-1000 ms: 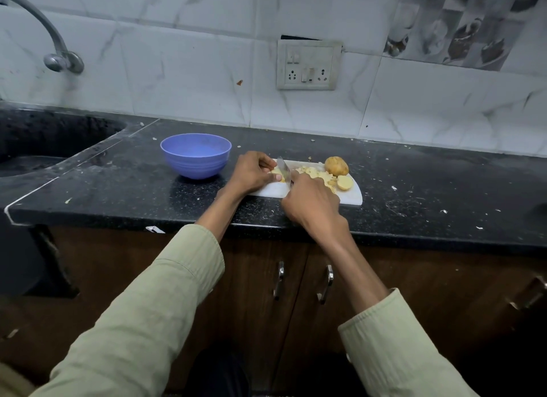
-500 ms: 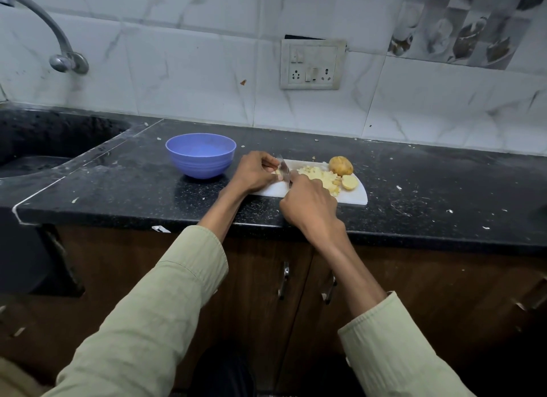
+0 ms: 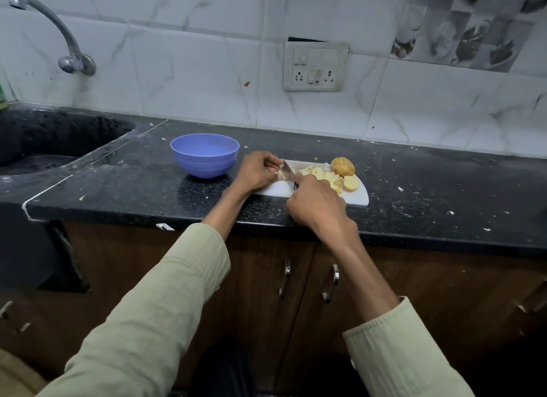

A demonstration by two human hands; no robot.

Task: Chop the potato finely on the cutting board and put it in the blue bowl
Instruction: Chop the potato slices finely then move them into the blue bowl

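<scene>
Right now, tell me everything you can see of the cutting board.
The cutting board is a thin white slab, seemingly plastic, with a rounded right corner, lying flat on the black countertop just right of the blue bowl. It carries chopped potato, a skin-on piece and a cut half. Both hands cover its left part.

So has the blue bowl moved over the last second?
No. The blue bowl keeps its spot just left of the cutting board; the small shift in the picture is head-camera motion.
</scene>
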